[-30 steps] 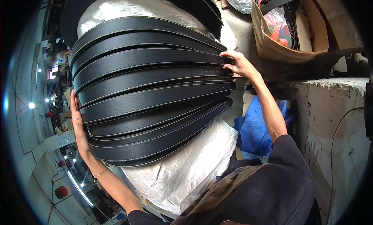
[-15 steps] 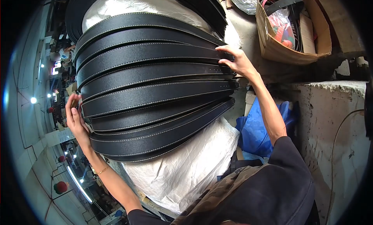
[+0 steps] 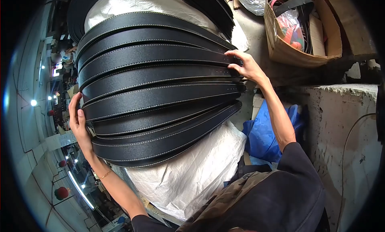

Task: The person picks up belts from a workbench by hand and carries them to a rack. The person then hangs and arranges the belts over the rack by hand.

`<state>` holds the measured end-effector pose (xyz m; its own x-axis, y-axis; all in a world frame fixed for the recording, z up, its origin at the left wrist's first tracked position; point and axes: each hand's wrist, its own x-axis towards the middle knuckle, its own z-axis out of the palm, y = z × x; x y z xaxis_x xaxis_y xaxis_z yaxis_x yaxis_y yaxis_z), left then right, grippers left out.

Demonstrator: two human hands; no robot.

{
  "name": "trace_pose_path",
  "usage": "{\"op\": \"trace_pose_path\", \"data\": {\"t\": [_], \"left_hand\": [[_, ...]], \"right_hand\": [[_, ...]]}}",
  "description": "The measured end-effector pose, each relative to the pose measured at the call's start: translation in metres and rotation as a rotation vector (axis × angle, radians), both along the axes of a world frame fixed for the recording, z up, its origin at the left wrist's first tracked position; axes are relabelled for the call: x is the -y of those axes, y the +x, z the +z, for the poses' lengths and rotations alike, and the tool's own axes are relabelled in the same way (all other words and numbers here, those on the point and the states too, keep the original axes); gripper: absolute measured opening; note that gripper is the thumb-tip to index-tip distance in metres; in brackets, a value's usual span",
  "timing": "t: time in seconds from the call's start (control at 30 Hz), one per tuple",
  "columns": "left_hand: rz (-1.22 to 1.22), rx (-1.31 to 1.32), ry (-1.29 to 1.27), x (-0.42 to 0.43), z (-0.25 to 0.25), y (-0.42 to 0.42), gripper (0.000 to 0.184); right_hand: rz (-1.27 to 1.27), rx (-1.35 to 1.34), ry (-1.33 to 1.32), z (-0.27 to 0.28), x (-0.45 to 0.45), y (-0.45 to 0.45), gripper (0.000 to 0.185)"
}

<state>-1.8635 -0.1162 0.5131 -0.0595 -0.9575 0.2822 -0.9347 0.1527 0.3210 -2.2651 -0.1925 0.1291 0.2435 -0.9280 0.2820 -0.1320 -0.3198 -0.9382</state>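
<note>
Black leather belts (image 3: 152,73) with pale edge stitching lie overlapped in a curved row over a white woven sack (image 3: 192,172). At their punched ends, my right hand (image 3: 248,67) holds one belt across its width, thumb on the near edge and fingers on the far edge. My left hand (image 3: 79,121) rests against the row's left side, fingers stretched along the belt ends and thumb a little apart. Part of its fingertips is hidden beside the belts.
Behind lie more black belts (image 3: 212,7) on another white wrapped bundle (image 3: 140,7). A cardboard box (image 3: 292,57) with plastic-bagged items stands at the far right. Nearer are a blue plastic bag (image 3: 262,131) and a worn concrete ledge (image 3: 341,107).
My left hand has moved slightly up and in against the belts' side. The right hand has shifted slightly toward the right along the belt ends. The belts have barely moved.
</note>
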Motion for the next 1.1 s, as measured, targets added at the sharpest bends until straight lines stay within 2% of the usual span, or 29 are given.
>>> {"op": "trace_pose_path", "data": {"t": [0.1, 0.2, 0.4, 0.47, 0.53, 0.63, 0.67, 0.73, 0.8, 0.87, 0.93, 1.0, 1.1], "left_hand": [[-0.021, 0.003, -0.031, 0.002, -0.002, -0.008, 0.06], [-0.049, -0.072, -0.001, 0.003, -0.004, -0.011, 0.063], [-0.052, -0.058, 0.006, 0.003, -0.003, -0.012, 0.061], [-0.059, -0.032, -0.004, 0.003, -0.002, -0.012, 0.057], [-0.041, 0.02, -0.112, 0.002, -0.001, -0.011, 0.039], [0.036, -0.055, -0.152, -0.004, -0.001, -0.007, 0.03], [0.019, -0.063, -0.123, -0.004, -0.001, -0.007, 0.027], [0.001, -0.077, -0.088, -0.005, -0.001, -0.009, 0.025], [-0.004, -0.082, -0.116, -0.005, -0.001, -0.01, 0.023], [-0.025, -0.071, -0.137, -0.003, -0.002, -0.01, 0.023], [-0.014, -0.076, -0.124, -0.004, -0.002, -0.011, 0.022], [-0.016, -0.059, -0.134, -0.004, -0.002, -0.013, 0.022], [0.023, -0.086, -0.121, -0.005, -0.002, -0.018, 0.022]], "right_hand": [[-0.091, 0.028, -0.097, 0.012, -0.01, 0.005, 0.049], [-0.05, 0.0, -0.045, -0.009, -0.008, 0.005, 0.051], [-0.026, -0.009, -0.035, -0.01, -0.006, 0.004, 0.055], [-0.087, -0.021, -0.036, -0.001, -0.013, 0.003, 0.056], [-0.194, -0.053, -0.016, 0.003, -0.021, 0.0, 0.058], [-0.291, 0.062, 0.012, 0.029, -0.041, -0.003, 0.047], [-0.287, 0.058, 0.013, 0.029, -0.046, -0.002, 0.047], [-0.159, 0.22, 0.083, 0.031, -0.057, -0.002, 0.042], [0.031, 0.101, 0.082, 0.042, -0.067, -0.004, 0.049], [0.095, -0.029, 0.052, 0.038, -0.074, 0.004, 0.054], [0.119, -0.05, 0.093, 0.034, -0.081, 0.01, 0.06], [0.057, -0.087, -0.003, 0.025, -0.08, 0.014, 0.062], [0.037, -0.12, 0.02, 0.021, -0.08, 0.016, 0.059]]}}
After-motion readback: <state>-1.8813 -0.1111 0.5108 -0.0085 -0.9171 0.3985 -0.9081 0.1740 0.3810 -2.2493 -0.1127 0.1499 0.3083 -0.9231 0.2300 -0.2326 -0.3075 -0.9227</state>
